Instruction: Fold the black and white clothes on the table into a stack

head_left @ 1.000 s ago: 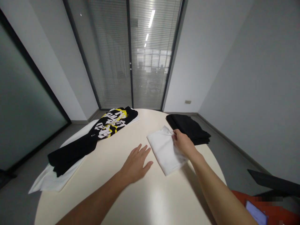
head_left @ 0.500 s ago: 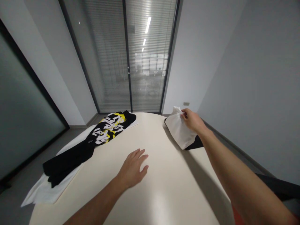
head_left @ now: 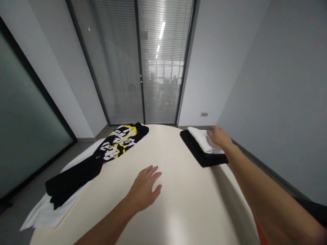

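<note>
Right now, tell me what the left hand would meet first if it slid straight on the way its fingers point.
The left hand has only bare table ahead at first. Carried on, it would probably reach the left edge of the black folded stack, though it might pass just beside it.

We see the right hand (head_left: 218, 136) on a folded white garment (head_left: 203, 140), which lies on a folded black garment (head_left: 204, 157) near the right edge of the table (head_left: 184, 204); the hand is blurred, so its grip is unclear. The left hand (head_left: 144, 189) rests flat on the table, fingers spread, well apart from a black printed garment (head_left: 119, 144) at the left.
</note>
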`<action>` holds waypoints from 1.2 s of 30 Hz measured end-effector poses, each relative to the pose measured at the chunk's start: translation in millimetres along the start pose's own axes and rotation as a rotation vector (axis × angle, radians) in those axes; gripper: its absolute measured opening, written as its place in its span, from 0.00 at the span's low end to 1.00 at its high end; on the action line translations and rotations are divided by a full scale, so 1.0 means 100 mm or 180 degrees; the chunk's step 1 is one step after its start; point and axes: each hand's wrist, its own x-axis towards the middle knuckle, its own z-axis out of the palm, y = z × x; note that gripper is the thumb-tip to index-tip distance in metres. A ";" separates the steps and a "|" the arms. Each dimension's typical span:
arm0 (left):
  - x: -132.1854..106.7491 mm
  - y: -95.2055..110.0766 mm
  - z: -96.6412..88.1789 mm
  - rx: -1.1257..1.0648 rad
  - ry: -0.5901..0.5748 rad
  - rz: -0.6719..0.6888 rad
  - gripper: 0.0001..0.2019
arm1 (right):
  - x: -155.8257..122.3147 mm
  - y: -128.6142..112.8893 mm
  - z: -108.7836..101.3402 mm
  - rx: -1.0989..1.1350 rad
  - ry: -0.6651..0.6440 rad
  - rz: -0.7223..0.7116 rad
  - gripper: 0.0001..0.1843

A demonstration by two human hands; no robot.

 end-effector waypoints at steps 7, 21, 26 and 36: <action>-0.01 0.01 0.00 -0.0008 0.0015 0.0012 0.21 | -0.65 -0.31 0.16 -0.0305 -0.0309 -0.1000 0.41; -0.01 -0.02 0.03 -0.0042 0.0262 0.0064 0.19 | -0.87 -0.36 0.12 -0.0694 -0.0638 -0.1112 0.29; 0.07 -0.48 -0.19 0.0573 0.0825 -0.0648 0.19 | -1.08 -0.71 0.13 -0.0415 0.0051 -0.0900 0.26; -0.06 -1.39 -0.28 0.1277 0.1042 -0.1828 0.25 | -1.71 -1.44 0.60 0.0520 -0.0178 -0.1287 0.18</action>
